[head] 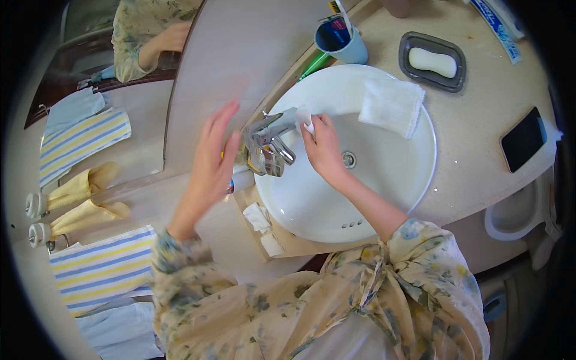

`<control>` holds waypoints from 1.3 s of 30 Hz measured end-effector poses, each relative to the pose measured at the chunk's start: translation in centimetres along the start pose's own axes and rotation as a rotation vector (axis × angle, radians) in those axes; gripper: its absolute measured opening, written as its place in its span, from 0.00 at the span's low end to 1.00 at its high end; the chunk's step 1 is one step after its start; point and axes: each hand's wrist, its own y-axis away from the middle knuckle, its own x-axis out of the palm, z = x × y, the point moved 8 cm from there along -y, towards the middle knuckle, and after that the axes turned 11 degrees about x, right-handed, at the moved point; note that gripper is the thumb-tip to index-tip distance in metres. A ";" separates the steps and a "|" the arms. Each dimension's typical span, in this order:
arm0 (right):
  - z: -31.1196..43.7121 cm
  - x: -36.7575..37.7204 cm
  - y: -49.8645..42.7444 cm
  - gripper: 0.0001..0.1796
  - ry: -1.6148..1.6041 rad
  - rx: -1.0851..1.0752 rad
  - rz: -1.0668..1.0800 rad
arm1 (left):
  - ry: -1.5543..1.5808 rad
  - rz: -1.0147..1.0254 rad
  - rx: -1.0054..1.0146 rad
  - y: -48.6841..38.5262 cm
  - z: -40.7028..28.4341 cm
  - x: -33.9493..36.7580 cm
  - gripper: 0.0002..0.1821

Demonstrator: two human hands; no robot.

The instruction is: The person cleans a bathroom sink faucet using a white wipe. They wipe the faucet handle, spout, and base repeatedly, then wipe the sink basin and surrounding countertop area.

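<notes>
My left hand (211,157) is raised beside the chrome faucet (272,150), slightly blurred, its fingers apart and nothing in it. Over the white washbasin (396,180), my right hand (323,146) pinches a small white tissue or cloth (307,125) close to the faucet's upper part. Whether that piece touches the metal is hard to tell. A white terry washcloth (391,108) drapes over the basin's inner wall and rim. The metal drain (348,159) shows beside my right wrist.
Behind the basin stand a blue cup (355,47) holding a toothbrush and a soap dish (407,67) with white soap (432,62). A smartphone (522,139) lies near the counter's right edge. Small white cloths (257,217) lie front left. Striped towels (103,270) hang left, beside a mirror (144,96).
</notes>
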 end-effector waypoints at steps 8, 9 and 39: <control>2.2 4.2 1.2 0.20 -0.218 -0.069 0.532 | 0.413 -0.164 -0.920 31.7 1.1 15.0 0.09; 2.6 3.8 1.4 0.21 -0.232 -0.104 0.550 | 0.476 -0.105 -1.006 36.9 -0.5 17.6 0.10; 5.5 4.6 -0.6 0.23 -0.300 -0.295 0.449 | 1.255 0.776 -1.644 49.4 -13.4 27.6 0.12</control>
